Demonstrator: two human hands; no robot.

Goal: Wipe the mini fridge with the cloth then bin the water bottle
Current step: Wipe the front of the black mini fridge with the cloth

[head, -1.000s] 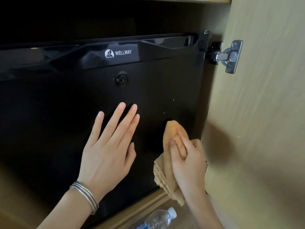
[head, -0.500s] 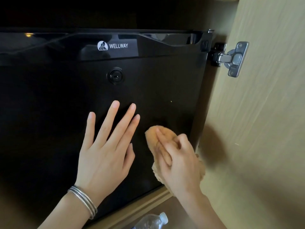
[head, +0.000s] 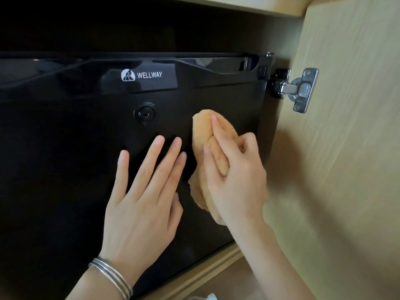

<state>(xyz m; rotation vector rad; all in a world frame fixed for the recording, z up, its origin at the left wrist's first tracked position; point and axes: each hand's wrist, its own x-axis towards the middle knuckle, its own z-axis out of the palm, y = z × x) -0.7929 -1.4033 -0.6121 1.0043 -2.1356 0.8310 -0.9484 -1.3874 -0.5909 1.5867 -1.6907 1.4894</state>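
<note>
Cloth (head: 213,137), orange, bunched, pressed on black mini fridge (head: 65,148) door, right of keyhole (head: 146,114). Right hand (head: 234,178) fingers clamped over cloth. Left hand (head: 142,211) flat on door below keyhole, fingers spread, holding nothing; silver bangles (head: 112,278) on wrist. Bottle cap (head: 211,297) barely visible at bottom edge, well below keyhole. Cabinet hinge (head: 299,89) right of keyhole, past door edge.

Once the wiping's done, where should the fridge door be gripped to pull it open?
Probably at the recessed handle channel along the top edge of the mini fridge door, fingers hooking in from above. The door hinge pin sits at the top right corner, so a grip toward the left should give easier leverage. The glossy front offers nothing else to hold, only a keyhole.
</note>
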